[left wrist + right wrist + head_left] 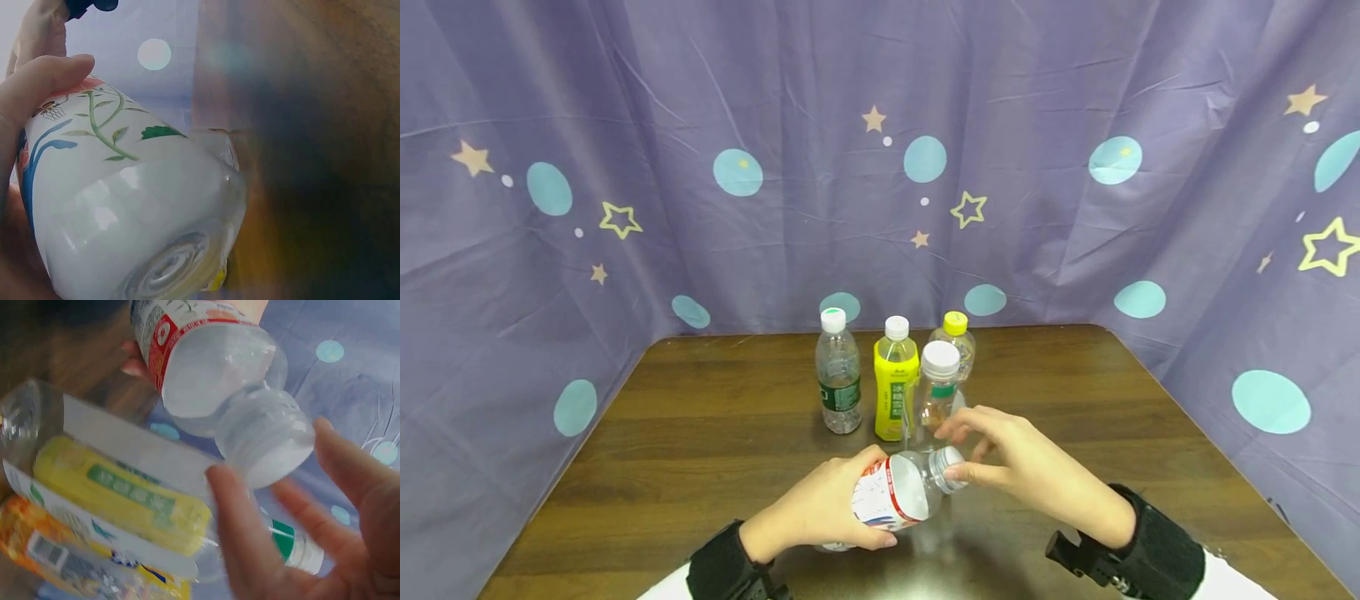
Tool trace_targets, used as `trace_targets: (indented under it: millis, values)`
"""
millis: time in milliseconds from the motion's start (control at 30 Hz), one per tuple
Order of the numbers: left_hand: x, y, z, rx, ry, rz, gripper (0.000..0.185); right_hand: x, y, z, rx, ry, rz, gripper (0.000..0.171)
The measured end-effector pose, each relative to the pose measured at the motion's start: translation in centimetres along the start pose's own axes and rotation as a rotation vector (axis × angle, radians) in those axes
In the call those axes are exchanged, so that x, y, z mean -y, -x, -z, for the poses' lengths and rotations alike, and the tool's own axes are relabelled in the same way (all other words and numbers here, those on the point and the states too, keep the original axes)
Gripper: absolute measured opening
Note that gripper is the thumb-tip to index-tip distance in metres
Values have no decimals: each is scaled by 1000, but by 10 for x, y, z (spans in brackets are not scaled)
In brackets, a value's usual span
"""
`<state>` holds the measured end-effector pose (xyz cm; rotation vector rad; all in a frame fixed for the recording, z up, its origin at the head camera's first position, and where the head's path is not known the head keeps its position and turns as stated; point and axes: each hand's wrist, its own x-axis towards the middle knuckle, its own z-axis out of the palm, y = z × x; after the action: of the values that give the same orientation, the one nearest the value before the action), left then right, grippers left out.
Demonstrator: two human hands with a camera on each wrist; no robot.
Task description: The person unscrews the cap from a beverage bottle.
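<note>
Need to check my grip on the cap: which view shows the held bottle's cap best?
Right wrist: the cap fills the frame between the right hand's fingers. Head shows it small; left wrist shows only the bottle base.

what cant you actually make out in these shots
- Head view: the bottle base, hidden behind the left hand.
- Head view: the yellow-capped bottle, mostly hidden behind the white-capped bottle.
- Left wrist view: the table, blurred.
- Right wrist view: label print on the yellow bottle, blurred.
</note>
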<state>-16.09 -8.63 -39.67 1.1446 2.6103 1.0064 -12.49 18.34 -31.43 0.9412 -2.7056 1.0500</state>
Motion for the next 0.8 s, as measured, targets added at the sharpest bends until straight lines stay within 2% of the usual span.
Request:
trace_targets:
  millis: [133,200,267,367,500,567,700,800]
  values:
    - [-1,0,0,-3,-4,6,63,1,0,1,38,42,-120,34]
    - [0,0,0,3,0,8,63,1,1,2,62,38,-139,33]
    - [0,0,0,10,6,10,62,-1,1,1,79,10,-120,29]
    - [1,1,0,14,2,14,63,-3,2,2,92,-26,-40,26]
    - [1,1,1,15,-1,18,63,-4,3,2,94,-47,65,35]
    - [2,1,1,14,3,15,63,-3,3,2,87,-74,72,37]
    - [2,1,2,14,17,8,63,-3,2,0,57,-124,60,27]
    - [1,1,2,18,19,10,63,-3,2,0,36,-113,48,24]
